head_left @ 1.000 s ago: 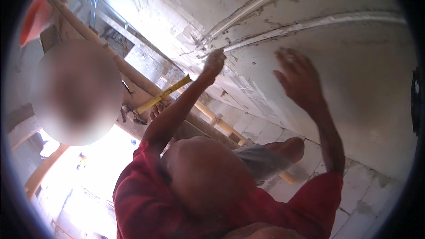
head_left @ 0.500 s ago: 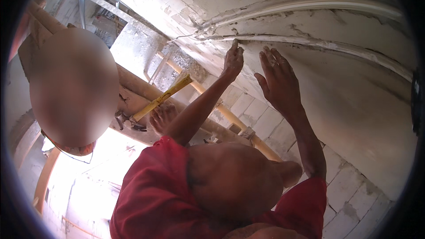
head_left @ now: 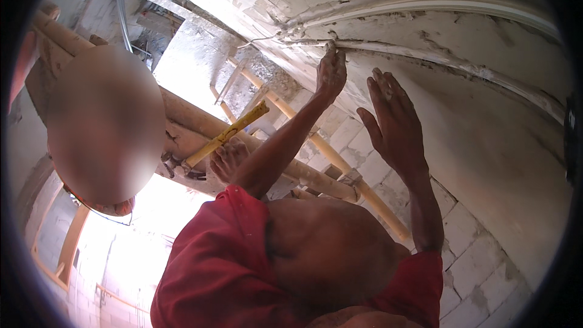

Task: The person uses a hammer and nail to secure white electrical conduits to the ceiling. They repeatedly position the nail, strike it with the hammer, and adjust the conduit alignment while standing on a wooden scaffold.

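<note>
My left hand point(head_left: 331, 74) is raised to the plaster wall, its fingers curled with the tips against the lower pale conduit point(head_left: 419, 54) set in a groove. Whether something small sits in those fingertips is hidden. Flat and stretched out, my right hand point(head_left: 396, 123) is close to the wall below the conduit, thumb apart and palm bare of any tool. A second, thicker conduit point(head_left: 449, 6) curves along the wall above. A hammer with a yellow handle point(head_left: 228, 135) rests on the plank, left of my left forearm, beside a bare foot point(head_left: 229, 159).
A bucket point(head_left: 115, 206) with a wire handle stands at the left, its upper part blurred out. Scaffold poles point(head_left: 328, 152) run below my arms, with a wooden plank point(head_left: 182, 136) beside them. Behind is a block wall point(head_left: 480, 255). A loose wire end point(head_left: 258, 41) sticks out from the wall.
The view has shifted slightly. My left hand has moved a little right and up along the lower conduit. My right hand has moved slightly right, its fingers closer together.
</note>
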Available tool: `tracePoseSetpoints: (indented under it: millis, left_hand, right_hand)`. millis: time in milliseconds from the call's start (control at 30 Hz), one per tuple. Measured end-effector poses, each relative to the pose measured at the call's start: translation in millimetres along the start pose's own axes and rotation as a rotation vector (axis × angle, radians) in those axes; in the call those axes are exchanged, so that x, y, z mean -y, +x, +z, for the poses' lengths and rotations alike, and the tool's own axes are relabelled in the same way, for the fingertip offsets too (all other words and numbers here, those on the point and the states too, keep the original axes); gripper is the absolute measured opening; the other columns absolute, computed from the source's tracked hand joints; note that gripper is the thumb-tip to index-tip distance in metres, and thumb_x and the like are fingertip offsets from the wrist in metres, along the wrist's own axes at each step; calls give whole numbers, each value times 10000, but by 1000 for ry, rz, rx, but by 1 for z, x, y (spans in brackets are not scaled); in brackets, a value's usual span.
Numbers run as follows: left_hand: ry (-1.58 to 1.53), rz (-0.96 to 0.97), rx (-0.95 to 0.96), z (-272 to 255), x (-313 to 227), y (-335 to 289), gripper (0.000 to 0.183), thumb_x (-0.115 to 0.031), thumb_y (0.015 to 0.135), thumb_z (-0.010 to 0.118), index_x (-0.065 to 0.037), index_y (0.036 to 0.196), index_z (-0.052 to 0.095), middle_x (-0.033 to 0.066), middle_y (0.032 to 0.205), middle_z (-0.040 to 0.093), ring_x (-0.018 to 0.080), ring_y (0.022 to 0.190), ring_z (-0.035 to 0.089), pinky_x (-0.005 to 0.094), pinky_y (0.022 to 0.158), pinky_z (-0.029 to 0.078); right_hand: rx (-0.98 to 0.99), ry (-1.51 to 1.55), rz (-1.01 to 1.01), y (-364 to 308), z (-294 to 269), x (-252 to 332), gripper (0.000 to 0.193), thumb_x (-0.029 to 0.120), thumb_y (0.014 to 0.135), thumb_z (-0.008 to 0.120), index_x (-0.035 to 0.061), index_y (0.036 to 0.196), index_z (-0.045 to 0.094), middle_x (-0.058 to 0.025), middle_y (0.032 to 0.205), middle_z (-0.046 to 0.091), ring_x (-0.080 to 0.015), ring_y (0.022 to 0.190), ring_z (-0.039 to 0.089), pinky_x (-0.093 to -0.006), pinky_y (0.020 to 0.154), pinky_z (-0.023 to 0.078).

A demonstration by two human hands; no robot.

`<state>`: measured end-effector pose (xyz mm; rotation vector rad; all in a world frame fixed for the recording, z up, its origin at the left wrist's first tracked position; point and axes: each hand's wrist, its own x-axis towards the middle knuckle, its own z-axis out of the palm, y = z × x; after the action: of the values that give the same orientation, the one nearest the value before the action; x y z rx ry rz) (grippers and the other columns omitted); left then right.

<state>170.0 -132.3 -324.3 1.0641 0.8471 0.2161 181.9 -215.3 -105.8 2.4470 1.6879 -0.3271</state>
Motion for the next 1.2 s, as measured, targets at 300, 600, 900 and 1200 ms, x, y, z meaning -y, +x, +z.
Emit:
tracePoseSetpoints:
  millis: [300, 600, 900, 1200]
  left_hand:
    - [-422, -24, -115, 22, 6, 2, 529, -215, 990, 520, 51, 1425, 375, 208, 1430, 462, 249, 1348, 408, 302, 1095, 307]
    - [-236, 96, -4, -23, 57, 11, 545, -115, 934, 450, 38, 1446, 344, 209, 1490, 380, 279, 1369, 380, 327, 1124, 283]
    - [288, 163, -47, -38, 141, 82, 582, -178, 894, 518, 82, 1394, 372, 343, 1389, 411, 431, 1311, 410, 423, 1102, 348]
    - [44, 113, -255, -20, 120, 80, 532, -302, 936, 538, 55, 1327, 488, 304, 1273, 546, 415, 1197, 536, 422, 971, 449]
  right_hand:
    - [12, 95, -39, -10, 28, 8, 482, 247, 933, 600, -19, 1320, 491, -187, 1372, 492, -339, 1309, 430, -441, 1076, 371]
    - [-8, 146, 30, -22, 27, 4, 464, 263, 944, 585, 2, 1318, 503, -182, 1382, 483, -343, 1284, 447, -446, 1063, 379]
    - [100, 181, 27, -22, 26, 23, 443, 252, 950, 575, 14, 1318, 505, -175, 1374, 485, -350, 1275, 452, -455, 1060, 381]
    - [187, 303, 138, -30, 27, 24, 432, 275, 970, 532, 21, 1317, 506, -210, 1369, 482, -366, 1260, 467, -463, 1053, 387]
